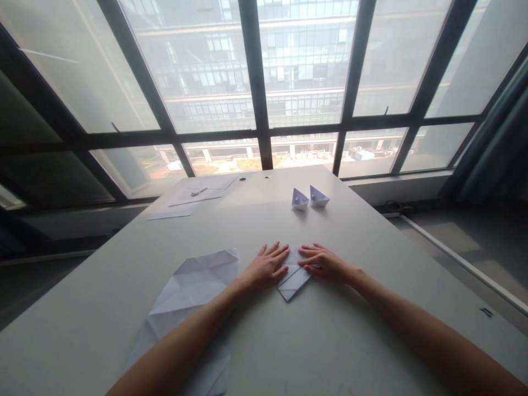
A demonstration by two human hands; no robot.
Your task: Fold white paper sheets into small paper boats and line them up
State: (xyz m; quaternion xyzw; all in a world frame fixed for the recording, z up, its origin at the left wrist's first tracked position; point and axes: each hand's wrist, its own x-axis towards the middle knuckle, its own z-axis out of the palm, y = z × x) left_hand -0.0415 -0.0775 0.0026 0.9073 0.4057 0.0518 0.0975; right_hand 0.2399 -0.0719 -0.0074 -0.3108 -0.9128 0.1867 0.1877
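A folded sheet of white paper (291, 281) lies flat on the white table, with crease lines across it and one corner pointing towards me. On its left edge rests my left hand (269, 265), fingers stretched out and apart. My right hand (324, 262) lies on the right side of the same paper, its fingers extended and slightly spread. Both palms face down, and part of the paper is hidden beneath them. Under and beside my left forearm is a larger creased sheet of paper (187, 283), unfolded.
Two folded paper boats (300, 199) stand farther back, right of centre. At the back left lie several flat sheets (177, 210) with a small pale object (199, 191) on top. A small dark item (486, 312) is near the table's right edge. Windows rise beyond the far edge.
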